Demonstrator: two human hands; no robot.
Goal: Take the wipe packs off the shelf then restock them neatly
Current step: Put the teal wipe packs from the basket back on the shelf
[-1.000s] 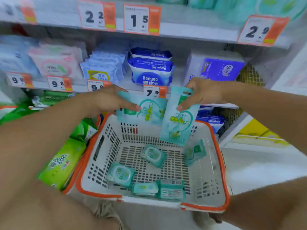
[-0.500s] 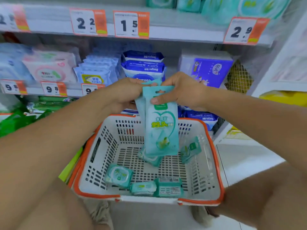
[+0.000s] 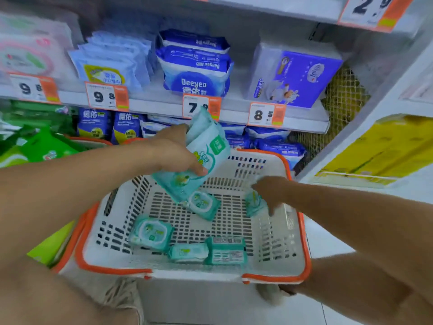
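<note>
Left hand (image 3: 173, 151) grips flat wipe packs (image 3: 203, 148) over the basket's (image 3: 302, 249) far edge. Right hand (image 3: 271, 191) reaches a small pack (image 3: 254, 204) at the right wall; grip too blurred to tell.

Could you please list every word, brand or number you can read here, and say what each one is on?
"Deeyeo": dark blue wipe pack on the middle shelf.
"9 8": price tag.
"9 8": far-left price tag, partly blurred.
"7": price tag; second digit hidden.
"8 5": price tag.
"2 9": top price tag.
Teal packs' print: too blurred.
</note>
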